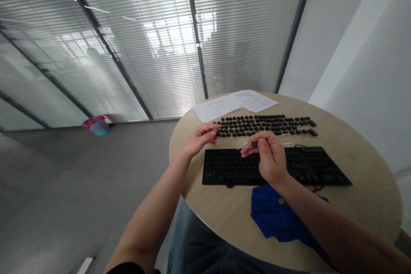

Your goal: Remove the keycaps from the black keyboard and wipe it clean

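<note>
A black keyboard base (231,167) with its keycaps off lies on the round wooden table (362,171). Behind it, several loose black keycaps (266,123) are laid out in rows. My left hand (201,138) reaches to the left end of those rows, fingers pinched on a keycap there. My right hand (271,156) hovers over the middle of the keyboard base, closed on a thin wire keycap puller (257,143) with a small dark keycap at its fingertips.
A crumpled blue cloth (276,218) lies at the table's near edge under my right forearm. Two printed paper sheets (236,103) lie behind the keycaps. A glass wall with blinds stands beyond; a pink and blue basket (96,125) sits on the grey floor.
</note>
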A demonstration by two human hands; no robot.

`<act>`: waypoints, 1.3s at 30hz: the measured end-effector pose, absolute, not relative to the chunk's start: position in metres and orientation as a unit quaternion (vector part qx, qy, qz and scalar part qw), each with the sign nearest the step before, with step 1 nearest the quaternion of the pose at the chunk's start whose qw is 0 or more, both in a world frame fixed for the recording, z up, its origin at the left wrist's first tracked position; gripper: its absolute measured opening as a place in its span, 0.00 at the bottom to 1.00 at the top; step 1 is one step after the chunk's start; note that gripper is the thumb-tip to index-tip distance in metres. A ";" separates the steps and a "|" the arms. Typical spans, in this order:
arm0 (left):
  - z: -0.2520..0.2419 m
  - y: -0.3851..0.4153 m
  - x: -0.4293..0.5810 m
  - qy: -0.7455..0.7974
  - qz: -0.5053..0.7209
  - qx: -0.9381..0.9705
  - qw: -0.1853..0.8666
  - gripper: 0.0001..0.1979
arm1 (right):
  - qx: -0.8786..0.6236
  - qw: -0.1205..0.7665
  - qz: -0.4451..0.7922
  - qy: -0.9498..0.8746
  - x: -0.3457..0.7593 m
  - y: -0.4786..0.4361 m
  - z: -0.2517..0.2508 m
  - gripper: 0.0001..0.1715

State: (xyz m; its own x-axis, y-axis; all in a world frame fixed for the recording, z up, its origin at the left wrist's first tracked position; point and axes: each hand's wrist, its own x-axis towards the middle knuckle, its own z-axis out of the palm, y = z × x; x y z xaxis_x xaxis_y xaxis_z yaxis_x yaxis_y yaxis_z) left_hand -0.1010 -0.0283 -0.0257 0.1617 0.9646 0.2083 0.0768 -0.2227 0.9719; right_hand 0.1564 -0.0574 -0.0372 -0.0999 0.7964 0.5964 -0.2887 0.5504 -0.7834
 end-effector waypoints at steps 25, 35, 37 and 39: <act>-0.058 -0.003 -0.113 0.572 0.409 0.702 0.112 0.14 | -0.290 0.617 0.391 -0.618 0.188 -0.037 -0.057 0.18; -0.057 0.000 -0.112 0.554 0.283 0.782 0.044 0.14 | -0.295 0.620 0.399 -0.607 0.187 -0.030 -0.058 0.23; -0.059 0.002 -0.114 0.569 0.255 0.781 0.025 0.16 | -0.295 0.619 0.397 -0.610 0.187 -0.030 -0.058 0.23; -0.060 0.003 -0.115 0.589 0.230 0.775 0.008 0.18 | -0.298 0.618 0.391 -0.613 0.186 -0.030 -0.058 0.23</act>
